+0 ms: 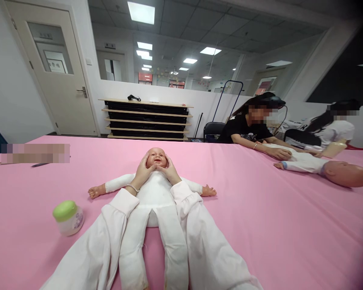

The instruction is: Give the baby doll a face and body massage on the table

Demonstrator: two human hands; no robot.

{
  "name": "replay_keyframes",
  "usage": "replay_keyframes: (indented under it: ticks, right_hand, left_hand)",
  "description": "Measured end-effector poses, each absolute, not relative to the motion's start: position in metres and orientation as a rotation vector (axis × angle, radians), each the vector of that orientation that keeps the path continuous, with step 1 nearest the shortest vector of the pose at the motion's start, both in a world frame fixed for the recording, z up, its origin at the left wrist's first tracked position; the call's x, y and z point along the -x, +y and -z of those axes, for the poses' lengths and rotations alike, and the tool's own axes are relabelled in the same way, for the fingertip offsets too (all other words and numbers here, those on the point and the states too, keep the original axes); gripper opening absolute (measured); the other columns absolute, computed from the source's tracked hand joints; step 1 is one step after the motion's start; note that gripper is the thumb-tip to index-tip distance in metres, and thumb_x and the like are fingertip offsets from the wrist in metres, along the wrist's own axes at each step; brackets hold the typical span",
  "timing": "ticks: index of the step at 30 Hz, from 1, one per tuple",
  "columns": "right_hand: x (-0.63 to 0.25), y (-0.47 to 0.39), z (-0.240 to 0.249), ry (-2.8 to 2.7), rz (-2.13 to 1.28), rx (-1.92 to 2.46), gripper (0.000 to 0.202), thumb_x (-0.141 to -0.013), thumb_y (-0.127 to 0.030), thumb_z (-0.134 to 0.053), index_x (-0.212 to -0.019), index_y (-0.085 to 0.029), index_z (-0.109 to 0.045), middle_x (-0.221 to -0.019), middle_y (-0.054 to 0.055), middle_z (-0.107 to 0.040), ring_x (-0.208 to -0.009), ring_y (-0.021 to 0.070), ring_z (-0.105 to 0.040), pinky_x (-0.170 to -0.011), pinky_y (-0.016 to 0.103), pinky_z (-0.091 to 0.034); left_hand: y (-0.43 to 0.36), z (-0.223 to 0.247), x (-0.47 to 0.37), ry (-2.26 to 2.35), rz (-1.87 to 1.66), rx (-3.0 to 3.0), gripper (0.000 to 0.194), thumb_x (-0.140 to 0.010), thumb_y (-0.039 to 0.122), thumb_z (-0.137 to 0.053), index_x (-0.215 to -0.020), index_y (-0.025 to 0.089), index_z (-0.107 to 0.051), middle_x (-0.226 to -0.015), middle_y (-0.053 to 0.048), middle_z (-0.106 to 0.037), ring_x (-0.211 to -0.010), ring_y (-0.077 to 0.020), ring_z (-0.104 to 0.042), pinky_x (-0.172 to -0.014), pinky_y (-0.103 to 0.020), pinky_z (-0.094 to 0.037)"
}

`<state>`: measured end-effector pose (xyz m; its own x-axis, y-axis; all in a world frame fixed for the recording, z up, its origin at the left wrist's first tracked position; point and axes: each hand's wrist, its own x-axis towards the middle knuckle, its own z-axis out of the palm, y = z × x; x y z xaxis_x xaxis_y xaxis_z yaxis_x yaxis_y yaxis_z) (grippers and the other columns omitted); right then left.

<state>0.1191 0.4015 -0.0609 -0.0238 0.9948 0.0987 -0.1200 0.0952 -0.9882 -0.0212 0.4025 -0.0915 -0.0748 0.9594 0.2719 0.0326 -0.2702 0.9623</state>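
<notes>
- A pink tabletop (260,225) fills the lower view, running from the near edge to a far edge in front of a white partition wall.
- A baby doll (155,189) in a white suit lies on its back at the middle of the tabletop, head toward the far edge, arms spread to either side, legs pointing at the near edge.
- The left hand (142,171) presses flat against one side of the doll's head, fingers spread and open, a bead bracelet at the wrist.
- The right hand (170,170) cups the other side of the head the same way; neither hand closes around anything, both just lie on the cheeks.
- Both forearms wear white sleeves (115,225) that cross the doll's body.
- A small white jar with a green lid (68,218) stands upright toward the left edge, well apart from the doll.
- A dark pen (40,164) lies near the far left corner.
- At the far right corner two other people (251,129) lean over a second doll (329,169) lying on the same surface, their hands on it.
- Behind the table, a low shelf rack (147,120) stands against the partition, with a white door (53,68) to its left.
- Ceiling light panels (141,12) glow overhead.
</notes>
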Motion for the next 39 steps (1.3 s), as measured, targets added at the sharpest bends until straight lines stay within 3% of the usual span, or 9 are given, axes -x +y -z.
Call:
replay_keyframes:
  ticks: [12, 26, 32, 36, 39]
  right_hand:
    - [-0.118, 0.405, 0.068, -1.17, -1.152, 1.082, 0.091, -0.041, -0.027, -0.083, -0.124, -0.015, -0.046, -0.141, 0.013, -0.036, -0.128, 0.0261, -0.038, -0.108, 0.038, -0.031]
    - [-0.126, 0.406, 0.069, -1.169, -1.245, 1.005, 0.082, -0.055, -0.039, -0.078, -0.129, -0.019, -0.049, -0.142, 0.005, -0.037, -0.131, 0.0236, -0.034, -0.111, 0.038, -0.028]
    - [-0.127, 0.408, 0.069, -1.106, -1.298, 0.968, 0.084, -0.054, -0.045, -0.077, -0.128, -0.017, -0.049, -0.141, 0.008, -0.039, -0.13, 0.0252, -0.036, -0.11, 0.039, -0.029]
    - [-0.128, 0.406, 0.067, -1.145, -1.269, 0.977, 0.086, -0.054, -0.041, -0.078, -0.129, -0.016, -0.048, -0.141, 0.009, -0.038, -0.13, 0.0252, -0.036, -0.111, 0.038, -0.028]
    - [-0.127, 0.406, 0.069, -1.201, -1.267, 0.998, 0.097, -0.048, -0.036, -0.082, -0.133, -0.017, -0.042, -0.142, 0.01, -0.037, -0.128, 0.0266, -0.039, -0.108, 0.04, -0.032]
  left_hand:
    - [0.409, 0.102, 0.02, 1.197, -1.481, -1.449, 0.074, -0.066, 0.036, -0.072, -0.13, 0.017, -0.04, -0.138, -0.013, -0.039, -0.129, -0.025, -0.035, -0.108, -0.038, -0.03]
    - [0.404, 0.093, 0.023, 1.06, -1.509, -1.224, 0.053, -0.079, 0.034, -0.058, -0.128, 0.017, -0.048, -0.142, -0.009, -0.039, -0.133, -0.0226, -0.032, -0.112, -0.037, -0.023]
    - [0.406, 0.095, 0.023, 1.005, -1.493, -1.142, 0.049, -0.083, 0.036, -0.053, -0.129, 0.018, -0.048, -0.142, -0.007, -0.038, -0.133, -0.0217, -0.033, -0.11, -0.036, -0.029]
    - [0.405, 0.094, 0.023, 1.05, -1.474, -1.227, 0.052, -0.083, 0.04, -0.052, -0.13, 0.017, -0.045, -0.143, -0.01, -0.037, -0.132, -0.023, -0.033, -0.109, -0.038, -0.029]
    - [0.404, 0.093, 0.022, 1.127, -1.457, -1.377, 0.067, -0.073, 0.04, -0.065, -0.132, 0.017, -0.042, -0.142, -0.012, -0.036, -0.132, -0.0257, -0.032, -0.11, -0.041, -0.027]
